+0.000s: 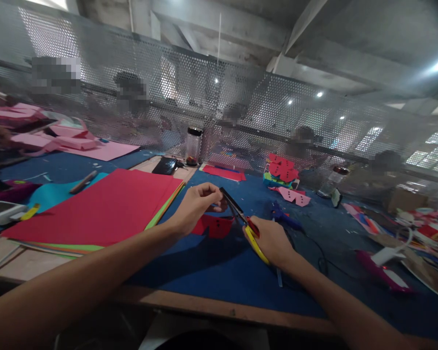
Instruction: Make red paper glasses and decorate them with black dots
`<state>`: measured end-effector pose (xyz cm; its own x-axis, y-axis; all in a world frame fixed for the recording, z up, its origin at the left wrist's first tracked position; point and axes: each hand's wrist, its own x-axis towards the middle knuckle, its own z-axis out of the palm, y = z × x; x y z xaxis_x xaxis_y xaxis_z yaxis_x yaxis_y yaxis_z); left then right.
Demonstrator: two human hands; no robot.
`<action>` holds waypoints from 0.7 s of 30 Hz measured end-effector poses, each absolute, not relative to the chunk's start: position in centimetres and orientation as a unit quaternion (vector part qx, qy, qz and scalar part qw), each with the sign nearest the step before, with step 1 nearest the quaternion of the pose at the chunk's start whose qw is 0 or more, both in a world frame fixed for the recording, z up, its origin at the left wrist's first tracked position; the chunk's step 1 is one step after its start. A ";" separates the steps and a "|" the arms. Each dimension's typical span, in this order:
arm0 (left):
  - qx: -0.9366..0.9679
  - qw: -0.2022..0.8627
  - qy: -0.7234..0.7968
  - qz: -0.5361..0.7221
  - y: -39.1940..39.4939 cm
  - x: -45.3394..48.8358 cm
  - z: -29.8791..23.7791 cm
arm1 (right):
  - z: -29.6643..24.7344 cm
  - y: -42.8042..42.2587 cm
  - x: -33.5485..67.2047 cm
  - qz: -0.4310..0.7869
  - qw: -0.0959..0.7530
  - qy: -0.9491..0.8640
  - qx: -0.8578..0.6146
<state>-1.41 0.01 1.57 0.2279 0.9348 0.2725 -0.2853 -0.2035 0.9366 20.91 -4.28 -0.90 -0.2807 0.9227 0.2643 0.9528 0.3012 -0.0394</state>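
My right hand (272,239) is closed round the yellow and red handles of a pair of scissors (256,243). The dark blades point up and left, parted a little, with their tips close to the fingers of my left hand (201,201). That hand is pinched, thumb against fingertips; whatever it grips is too small or hidden to name. Just below it is a red paper cutout (219,227) with black dots and a notched edge. I cannot tell whether this paper touches the left fingers. A blue glue gun (285,216) lies beyond my right hand.
Red sheets (105,209) on a coloured paper stack lie left. Behind stand a lidded jar (194,147) and a black phone (165,166). Dotted red cutouts (282,167) and a pink cutout (295,196) sit farther back. A purple glue gun (385,272) is at right. Perforated metal screen (219,104) behind.
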 end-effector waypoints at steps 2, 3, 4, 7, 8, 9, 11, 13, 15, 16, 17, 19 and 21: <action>0.551 0.556 0.295 0.547 0.1 -1.4 1.5 | -0.8 -4.3 20.9 -0.062 0.119 -0.796 -0.591; 0.550 0.557 0.295 0.547 0.1 -1.5 1.5 | -0.8 -4.3 20.9 -0.061 0.118 -0.795 -0.592; 0.549 0.558 0.295 0.548 0.1 -1.5 1.4 | -0.7 -4.3 20.9 -0.061 0.116 -0.794 -0.594; 0.550 0.559 0.292 0.547 0.2 -1.5 1.3 | -0.7 -4.4 20.9 -0.061 0.111 -0.792 -0.597; 0.550 0.560 0.291 0.547 0.2 -1.5 1.3 | -0.6 -4.4 20.9 -0.061 0.110 -0.792 -0.597; 0.549 0.561 0.290 0.548 0.2 -1.5 1.2 | -0.6 -4.4 20.9 -0.061 0.110 -0.793 -0.597; 0.545 0.565 0.287 0.548 0.2 -1.4 1.2 | -0.6 -4.4 20.9 -0.061 0.110 -0.793 -0.597; 0.541 0.570 0.286 0.549 0.2 -1.4 1.3 | -0.6 -4.3 20.9 -0.061 0.109 -0.791 -0.598; 0.538 0.572 0.284 0.550 0.2 -1.4 1.3 | -0.6 -4.3 20.9 -0.061 0.106 -0.791 -0.599; 0.537 0.574 0.284 0.550 0.2 -1.4 1.3 | -0.6 -4.3 20.9 -0.062 0.104 -0.791 -0.600; 0.536 0.575 0.283 0.549 0.2 -1.4 1.4 | -0.6 -4.3 20.9 -0.062 0.102 -0.791 -0.600; 0.534 0.578 0.285 0.547 0.2 -1.4 1.4 | -0.6 -4.4 20.8 -0.061 0.098 -0.792 -0.600; 0.533 0.580 0.288 0.545 0.3 -1.4 1.4 | -0.5 -4.4 20.8 -0.060 0.092 -0.791 -0.602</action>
<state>-1.45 0.26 1.39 0.2408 0.9385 0.2473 -0.3244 -0.1623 0.9319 20.81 -4.36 -0.48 -0.2574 0.9414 0.2179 0.9635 0.2671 -0.0159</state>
